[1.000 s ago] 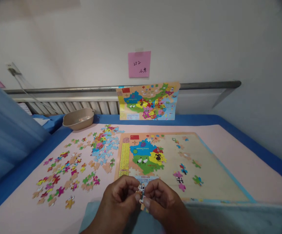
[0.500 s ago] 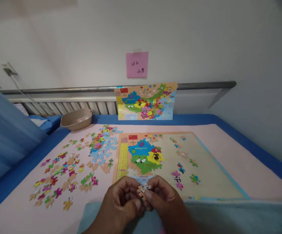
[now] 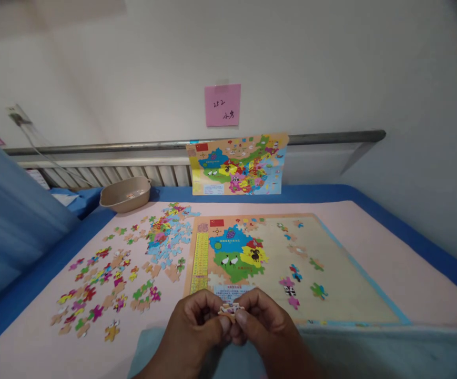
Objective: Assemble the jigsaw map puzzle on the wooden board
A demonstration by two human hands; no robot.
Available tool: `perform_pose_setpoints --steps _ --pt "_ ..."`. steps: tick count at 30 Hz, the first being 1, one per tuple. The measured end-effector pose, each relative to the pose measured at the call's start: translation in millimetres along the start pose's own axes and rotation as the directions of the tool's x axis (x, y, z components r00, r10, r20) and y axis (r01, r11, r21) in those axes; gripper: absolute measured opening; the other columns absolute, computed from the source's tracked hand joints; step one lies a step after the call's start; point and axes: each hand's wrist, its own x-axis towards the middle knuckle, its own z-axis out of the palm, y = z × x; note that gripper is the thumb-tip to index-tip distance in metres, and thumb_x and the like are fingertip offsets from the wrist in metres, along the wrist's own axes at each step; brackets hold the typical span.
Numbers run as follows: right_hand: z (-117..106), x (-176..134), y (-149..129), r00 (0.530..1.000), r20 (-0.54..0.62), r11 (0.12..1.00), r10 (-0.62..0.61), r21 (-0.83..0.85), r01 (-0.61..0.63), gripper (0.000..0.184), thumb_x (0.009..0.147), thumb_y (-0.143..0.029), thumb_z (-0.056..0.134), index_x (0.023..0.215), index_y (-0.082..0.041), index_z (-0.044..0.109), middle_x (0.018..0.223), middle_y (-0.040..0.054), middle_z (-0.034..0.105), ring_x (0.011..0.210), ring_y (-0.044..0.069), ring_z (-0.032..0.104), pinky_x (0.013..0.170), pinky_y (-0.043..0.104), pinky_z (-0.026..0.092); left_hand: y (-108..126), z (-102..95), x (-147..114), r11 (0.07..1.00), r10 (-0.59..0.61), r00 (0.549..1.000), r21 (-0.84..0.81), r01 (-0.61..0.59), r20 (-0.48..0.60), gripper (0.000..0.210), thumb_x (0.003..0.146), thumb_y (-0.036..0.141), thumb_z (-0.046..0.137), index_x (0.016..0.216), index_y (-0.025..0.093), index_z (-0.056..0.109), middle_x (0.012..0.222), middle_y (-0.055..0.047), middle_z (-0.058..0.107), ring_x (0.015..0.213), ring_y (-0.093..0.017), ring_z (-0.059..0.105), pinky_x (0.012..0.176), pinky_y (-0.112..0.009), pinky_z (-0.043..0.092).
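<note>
Head view: since a second ago the puzzle piece (image 3: 231, 310) has turned from upright, cow print facing the camera, to lying flat and edge-on between both hands. Left hand (image 3: 199, 329) and right hand (image 3: 260, 325) both pinch it with fingertips, at the near edge of the desk, just in front of the puzzle board (image 3: 331, 279). Looks like orienting before placing. Loose pieces (image 3: 105, 279) sit toward the left edge; reference map (image 3: 238, 164) leans at the far edge.

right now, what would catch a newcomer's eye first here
Both hands, left hand and right hand, pinch small puzzle pieces together at the near edge. Just beyond lies the puzzle board, its left part filled in. Loose pieces are scattered to its left, and a finished map picture leans against the back rail.
</note>
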Motion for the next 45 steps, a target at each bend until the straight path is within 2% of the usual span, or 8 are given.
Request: perform_pose_setpoints --steps 5,8,12,16,19,23,33,45 --pt "-2.6 0.9 0.9 0.999 -0.045 1.000 0.022 -0.021 -0.023 0.031 0.089 -0.045 0.073 0.082 -0.019 0.057 0.070 0.0013 0.067 0.064 0.016 0.060 0.064 0.026 0.044 -4.6 -5.2 1.8 1.000 -0.006 1.000 -0.004 0.006 -0.011 0.041 0.071 0.046 0.088 0.077 0.015 0.062 0.066 -0.005 0.069 0.059 -0.013 0.059 0.059 -0.025 0.039" --pt "-5.0 1.4 0.1 0.997 -0.067 0.996 0.040 -0.071 -0.045 0.029 0.089 -0.044 0.070 0.083 -0.020 0.056 0.068 0.0020 0.068 0.061 0.016 0.059 0.062 0.027 0.044 -3.3 -11.1 0.7 0.999 0.044 0.999 0.012 -0.044 -0.006 0.032 0.077 0.043 0.082 0.085 0.016 0.067 0.074 -0.004 0.069 0.068 -0.013 0.059 0.067 -0.027 0.043" --pt "-5.7 1.9 -3.0 0.995 -0.100 0.990 0.010 -0.136 -0.024 0.023 0.085 -0.041 0.069 0.091 -0.019 0.061 0.069 0.0003 0.065 0.064 0.016 0.058 0.062 0.026 0.044 1.9 -17.7 -4.0 0.967 0.087 0.995 0.244 -0.071 -0.053 0.025 0.084 0.039 0.072 0.099 0.020 0.076 0.093 -0.005 0.073 0.087 -0.017 0.062 0.082 -0.029 0.046" --pt "-4.1 1.8 -5.2 0.992 -0.128 0.984 -0.021 -0.179 -0.002 0.024 0.084 -0.037 0.068 0.100 -0.019 0.066 0.071 -0.0009 0.062 0.062 0.015 0.055 0.060 0.026 0.044 5.0 -17.9 -6.4 0.941 0.082 0.994 0.333 -0.052 -0.075 0.027 0.084 0.040 0.070 0.103 0.024 0.077 0.082 -0.002 0.067 0.076 -0.014 0.055 0.073 -0.026 0.043" --pt "-3.4 1.1 -5.5 0.994 -0.111 0.985 0.018 -0.171 -0.037 0.026 0.085 -0.037 0.067 0.104 -0.019 0.067 0.069 -0.0012 0.062 0.060 0.015 0.056 0.059 0.027 0.045 6.7 -14.4 -4.4 0.947 0.052 0.995 0.319 -0.024 -0.081 0.026 0.077 0.042 0.075 0.094 0.022 0.073 0.070 0.002 0.059 0.066 -0.012 0.048 0.063 -0.024 0.037" --pt "-2.8 0.1 -6.2 0.995 -0.091 0.987 0.046 -0.151 -0.060 0.027 0.084 -0.038 0.070 0.103 -0.020 0.067 0.071 -0.0003 0.064 0.061 0.016 0.059 0.061 0.028 0.047 8.6 -11.1 -1.4 0.938 0.053 0.996 0.345 -0.022 -0.079 0.031 0.073 0.048 0.075 0.081 0.019 0.067 0.071 -0.002 0.063 0.069 -0.015 0.055 0.068 -0.028 0.040" --pt "-4.4 2.2 0.0 0.997 -0.056 0.988 0.049 -0.143 -0.057 0.019 0.078 -0.027 0.067 0.095 -0.020 0.062 0.070 -0.0005 0.064 0.062 0.015 0.059 0.060 0.026 0.047 16.0 -12.1 -1.0 0.928 0.121 0.981 0.369 -0.059 -0.149 0.026 0.071 0.041 0.077 0.085 0.019 0.077 0.076 -0.005 0.071 0.069 -0.016 0.059 0.064 -0.026 0.048" --pt "0.8 4.2 -5.5 0.992 -0.096 0.967 0.078 -0.236 -0.099 0.024 0.068 -0.034 0.061 0.087 -0.019 0.062 0.064 -0.0023 0.058 0.058 0.015 0.054 0.056 0.027 0.045 18.6 -12.9 0.3 0.918 0.151 0.979 0.388 -0.086 -0.140 0.024 0.071 0.040 0.078 0.083 0.020 0.079 0.073 -0.004 0.070 0.067 -0.015 0.059 0.062 -0.025 0.049"
